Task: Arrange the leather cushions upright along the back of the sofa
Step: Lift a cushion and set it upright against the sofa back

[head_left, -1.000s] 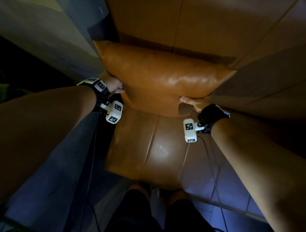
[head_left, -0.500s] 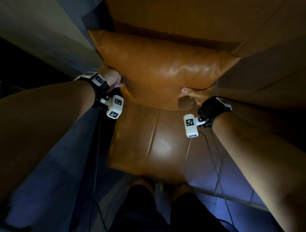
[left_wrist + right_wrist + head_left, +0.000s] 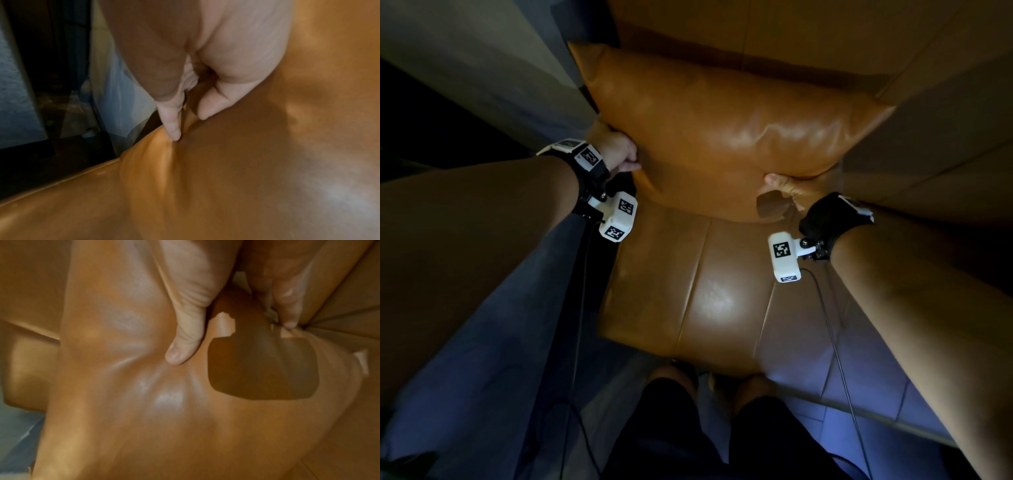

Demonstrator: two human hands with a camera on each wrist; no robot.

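Observation:
A tan leather cushion (image 3: pixel 726 126) leans tilted against the sofa back (image 3: pixel 774 31), above the seat (image 3: pixel 709 281). My left hand (image 3: pixel 619 154) grips the cushion's left edge; in the left wrist view its thumb and forefinger pinch a fold of the cushion (image 3: pixel 246 162). My right hand (image 3: pixel 787 186) holds the lower right edge from below, thumb on the front face. In the right wrist view the thumb dents the cushion (image 3: pixel 144 386) while the other fingers reach behind it.
A second sofa section (image 3: pixel 935 144) joins at the right, forming a corner behind the cushion. A dark gap and a wall (image 3: pixel 482 61) lie left of the sofa. My legs (image 3: pixel 705 428) stand at the seat's front edge on tiled floor (image 3: pixel 859 387).
Both hands have pushed the cushion farther back and up towards the sofa back, keeping the same grip on its two lower corners.

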